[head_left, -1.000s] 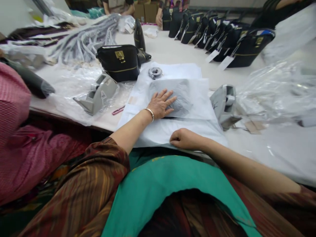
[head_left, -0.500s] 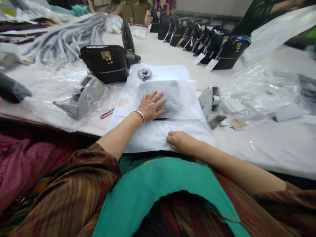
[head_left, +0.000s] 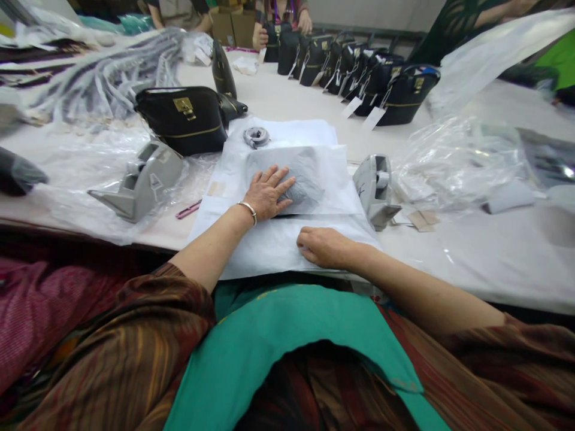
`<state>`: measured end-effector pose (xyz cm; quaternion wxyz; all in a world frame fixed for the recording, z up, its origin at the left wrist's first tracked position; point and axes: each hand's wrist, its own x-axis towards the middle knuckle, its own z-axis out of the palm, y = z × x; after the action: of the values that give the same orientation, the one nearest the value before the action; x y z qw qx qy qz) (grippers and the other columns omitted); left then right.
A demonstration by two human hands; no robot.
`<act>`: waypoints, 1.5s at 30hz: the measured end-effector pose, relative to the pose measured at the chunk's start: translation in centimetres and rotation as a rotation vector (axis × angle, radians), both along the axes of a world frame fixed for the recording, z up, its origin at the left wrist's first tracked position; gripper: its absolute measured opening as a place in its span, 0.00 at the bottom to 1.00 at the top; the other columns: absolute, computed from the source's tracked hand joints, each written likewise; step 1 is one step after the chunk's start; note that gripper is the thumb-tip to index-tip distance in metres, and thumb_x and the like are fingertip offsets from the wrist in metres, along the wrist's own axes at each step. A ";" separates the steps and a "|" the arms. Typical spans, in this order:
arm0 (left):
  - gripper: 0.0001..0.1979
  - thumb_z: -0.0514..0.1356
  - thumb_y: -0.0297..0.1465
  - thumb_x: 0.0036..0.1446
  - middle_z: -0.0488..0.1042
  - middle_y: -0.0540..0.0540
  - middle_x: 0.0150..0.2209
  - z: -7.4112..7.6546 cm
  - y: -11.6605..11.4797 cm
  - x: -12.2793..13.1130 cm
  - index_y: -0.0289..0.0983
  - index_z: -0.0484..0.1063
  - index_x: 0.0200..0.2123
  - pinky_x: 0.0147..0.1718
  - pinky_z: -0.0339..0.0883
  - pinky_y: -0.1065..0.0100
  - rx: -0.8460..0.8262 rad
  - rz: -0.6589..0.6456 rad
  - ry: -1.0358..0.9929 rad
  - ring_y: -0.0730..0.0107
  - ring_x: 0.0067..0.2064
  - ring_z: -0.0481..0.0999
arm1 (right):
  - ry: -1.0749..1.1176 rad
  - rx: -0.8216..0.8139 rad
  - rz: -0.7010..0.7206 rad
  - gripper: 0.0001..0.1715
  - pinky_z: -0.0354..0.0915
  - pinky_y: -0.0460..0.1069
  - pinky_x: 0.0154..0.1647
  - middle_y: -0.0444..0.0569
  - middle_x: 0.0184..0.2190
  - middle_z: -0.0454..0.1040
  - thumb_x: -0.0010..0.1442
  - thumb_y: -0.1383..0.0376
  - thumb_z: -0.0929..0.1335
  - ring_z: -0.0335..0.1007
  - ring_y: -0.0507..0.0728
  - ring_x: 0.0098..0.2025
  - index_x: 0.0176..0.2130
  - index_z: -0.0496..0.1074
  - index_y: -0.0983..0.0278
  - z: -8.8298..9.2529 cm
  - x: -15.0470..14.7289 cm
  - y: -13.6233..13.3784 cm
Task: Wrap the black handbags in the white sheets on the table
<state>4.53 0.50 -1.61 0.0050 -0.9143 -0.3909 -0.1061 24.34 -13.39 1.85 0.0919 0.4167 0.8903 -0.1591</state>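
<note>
My left hand (head_left: 268, 193) lies flat, fingers spread, on a grey bundle (head_left: 308, 170) covered by thin translucent white paper. More white paper sheets (head_left: 265, 254) lie beneath it and reach the table's near edge. Over the near part of these sheets, my right hand (head_left: 321, 245) is closed with its fingers curled. Whatever its fingertips hold, if anything, is hidden. Beyond the bundle a coiled grey-wrapped strap (head_left: 257, 137) rests on the paper. A black handbag (head_left: 182, 120) with a gold clasp stands to the back left.
Grey tape dispensers stand left (head_left: 141, 182) and right (head_left: 376, 190) of the paper. A pink cutter (head_left: 188, 209) lies by the left one. Several black handbags (head_left: 406, 96) with white tags line the far side, where a person's hands touch one. Clear plastic (head_left: 467, 161) lies at right.
The view has shifted slightly. My left hand stays flat on the bundle, while my right hand has moved slightly up the paper. Across the table, a person's second hand has come into view.
</note>
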 end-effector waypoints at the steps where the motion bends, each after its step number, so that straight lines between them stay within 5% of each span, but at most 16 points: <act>1: 0.33 0.58 0.45 0.64 0.51 0.40 0.74 0.0 0.0 0.0 0.44 0.58 0.70 0.66 0.46 0.40 0.000 -0.002 -0.003 0.43 0.73 0.47 | -0.028 -0.001 0.013 0.12 0.63 0.49 0.39 0.59 0.46 0.75 0.67 0.63 0.66 0.74 0.59 0.43 0.46 0.74 0.68 -0.1 0.0 -0.1; 7: 0.34 0.59 0.44 0.64 0.51 0.39 0.74 -0.1 0.0 0.0 0.44 0.58 0.70 0.65 0.45 0.39 -0.013 -0.004 -0.020 0.42 0.73 0.47 | -0.131 -0.027 0.087 0.11 0.64 0.49 0.36 0.58 0.40 0.75 0.64 0.72 0.64 0.75 0.60 0.40 0.43 0.75 0.69 -1.2 -0.8 -0.6; 22: 0.33 0.58 0.44 0.64 0.50 0.40 0.74 -0.1 -0.1 -0.1 0.44 0.58 0.70 0.66 0.44 0.39 -0.023 -0.002 -0.031 0.43 0.74 0.47 | 0.050 -0.094 0.028 0.09 0.58 0.47 0.37 0.54 0.38 0.78 0.60 0.71 0.65 0.70 0.56 0.37 0.37 0.77 0.67 1.4 0.3 1.9; 28: 0.33 0.58 0.44 0.64 0.50 0.41 0.74 0.1 -0.1 0.0 0.45 0.58 0.70 0.66 0.44 0.39 -0.036 0.004 -0.026 0.43 0.74 0.46 | 0.157 -0.238 0.015 0.08 0.56 0.45 0.32 0.49 0.30 0.77 0.55 0.73 0.66 0.65 0.52 0.30 0.32 0.76 0.67 0.8 0.9 3.5; 45: 0.34 0.58 0.45 0.64 0.51 0.40 0.73 0.0 0.0 0.0 0.45 0.58 0.70 0.66 0.45 0.40 -0.028 0.002 -0.024 0.43 0.74 0.47 | 0.134 -0.242 0.061 0.09 0.55 0.45 0.32 0.47 0.30 0.78 0.54 0.73 0.67 0.64 0.51 0.29 0.32 0.78 0.67 0.4 0.8 4.5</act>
<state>4.50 0.54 -1.63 -0.0125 -0.9125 -0.3934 -0.1114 25.17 -8.86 2.26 0.0867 0.3639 0.8810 -0.2898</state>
